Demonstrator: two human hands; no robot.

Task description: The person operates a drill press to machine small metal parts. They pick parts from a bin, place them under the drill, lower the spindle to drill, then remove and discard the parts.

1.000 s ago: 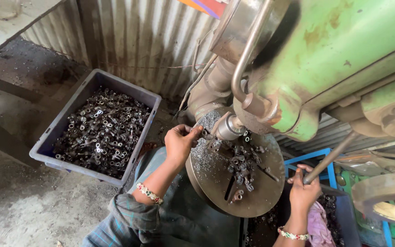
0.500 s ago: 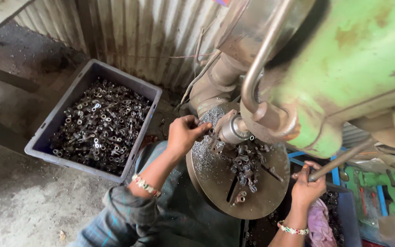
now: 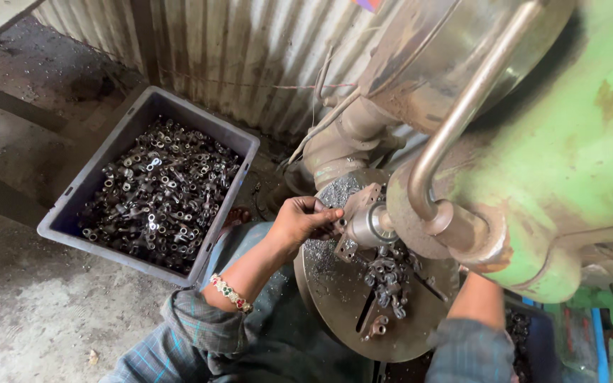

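- My left hand (image 3: 299, 223) reaches to the right onto the round metal table (image 3: 335, 312) of the green drill machine (image 3: 569, 142), its fingers pinched together on a small metal part (image 3: 355, 213) under the spindle (image 3: 374, 223).
- My right hand is hidden behind the machine; only the forearm (image 3: 480, 301) shows, so I cannot tell how that hand stands.
- A small heap of dark metal pieces (image 3: 388, 276) lies on the table, just near of the spindle.
- To the far left, a grey crate (image 3: 58, 213) full of similar pieces sits on the floor.
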